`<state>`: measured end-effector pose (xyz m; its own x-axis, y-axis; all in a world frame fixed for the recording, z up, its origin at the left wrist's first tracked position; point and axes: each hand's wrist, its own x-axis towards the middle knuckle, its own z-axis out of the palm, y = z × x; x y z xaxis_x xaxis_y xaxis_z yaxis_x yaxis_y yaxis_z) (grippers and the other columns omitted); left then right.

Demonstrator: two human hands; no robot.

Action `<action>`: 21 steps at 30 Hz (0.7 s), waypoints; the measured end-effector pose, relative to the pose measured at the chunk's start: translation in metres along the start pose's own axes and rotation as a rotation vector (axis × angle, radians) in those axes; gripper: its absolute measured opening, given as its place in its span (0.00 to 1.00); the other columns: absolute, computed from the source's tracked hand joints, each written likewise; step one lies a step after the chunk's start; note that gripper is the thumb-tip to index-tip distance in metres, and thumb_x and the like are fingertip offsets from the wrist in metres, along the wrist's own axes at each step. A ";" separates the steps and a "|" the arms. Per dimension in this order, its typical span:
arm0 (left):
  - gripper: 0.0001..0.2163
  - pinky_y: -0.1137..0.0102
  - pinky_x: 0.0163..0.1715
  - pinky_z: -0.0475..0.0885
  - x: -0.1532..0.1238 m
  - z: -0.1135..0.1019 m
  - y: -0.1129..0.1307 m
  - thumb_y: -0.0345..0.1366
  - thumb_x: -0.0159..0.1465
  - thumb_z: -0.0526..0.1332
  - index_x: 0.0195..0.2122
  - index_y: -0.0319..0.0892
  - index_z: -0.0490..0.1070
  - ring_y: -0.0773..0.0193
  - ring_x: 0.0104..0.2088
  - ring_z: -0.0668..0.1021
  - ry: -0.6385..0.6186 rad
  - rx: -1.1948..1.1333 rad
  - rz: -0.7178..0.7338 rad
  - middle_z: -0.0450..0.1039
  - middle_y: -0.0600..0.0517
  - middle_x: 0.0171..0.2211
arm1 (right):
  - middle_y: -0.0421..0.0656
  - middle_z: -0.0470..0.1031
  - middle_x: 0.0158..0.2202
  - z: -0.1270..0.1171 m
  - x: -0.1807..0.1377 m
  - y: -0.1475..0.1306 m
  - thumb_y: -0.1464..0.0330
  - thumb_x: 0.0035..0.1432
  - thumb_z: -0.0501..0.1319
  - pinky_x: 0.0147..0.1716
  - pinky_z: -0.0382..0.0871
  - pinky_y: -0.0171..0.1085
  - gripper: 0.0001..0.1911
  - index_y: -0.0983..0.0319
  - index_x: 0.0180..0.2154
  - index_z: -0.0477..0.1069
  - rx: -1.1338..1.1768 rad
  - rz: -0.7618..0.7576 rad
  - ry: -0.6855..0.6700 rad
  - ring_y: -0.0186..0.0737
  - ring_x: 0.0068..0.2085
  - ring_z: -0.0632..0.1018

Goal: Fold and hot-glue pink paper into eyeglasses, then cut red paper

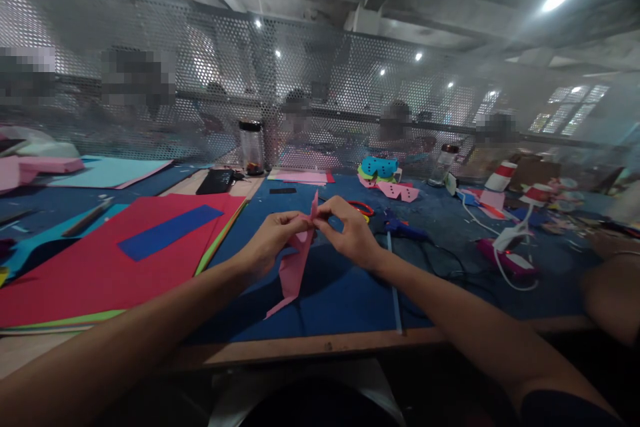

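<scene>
A folded piece of pink paper (294, 272) is held up over the blue table mat (340, 307). My left hand (270, 240) pinches it near its upper end, thumb and fingers closed. From the other side my right hand (350, 230) grips the same upper part between thumb and forefinger. Below the hands the paper hangs in creased panels, and its lower strip reaches toward the mat. My fingertips hide part of the pinched fold. Beyond my right hand lie scissors with red and yellow handles (361, 208) and a blue glue gun (405, 227).
Red sheets (90, 260) with a blue strip (170, 232) lie at left. Behind are a phone (216, 181), a glass jar (251, 150) and cut paper masks (397, 191). A power strip (507, 259) with cables sits at right. Another person's arm (613, 287) shows there.
</scene>
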<state>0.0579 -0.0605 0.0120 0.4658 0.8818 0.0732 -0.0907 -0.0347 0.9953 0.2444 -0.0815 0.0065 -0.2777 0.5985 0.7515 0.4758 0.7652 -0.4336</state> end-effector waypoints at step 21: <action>0.10 0.74 0.28 0.67 -0.002 -0.004 0.002 0.41 0.53 0.69 0.29 0.38 0.78 0.65 0.30 0.74 -0.008 -0.095 0.029 0.74 0.51 0.29 | 0.47 0.79 0.42 -0.012 0.000 0.008 0.71 0.70 0.56 0.44 0.66 0.44 0.10 0.62 0.49 0.74 -0.542 -0.401 -0.097 0.45 0.43 0.76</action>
<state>0.0534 -0.0599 0.0131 0.4690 0.8772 0.1026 -0.1867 -0.0151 0.9823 0.2581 -0.0780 0.0094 -0.5815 0.3308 0.7432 0.6640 0.7208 0.1987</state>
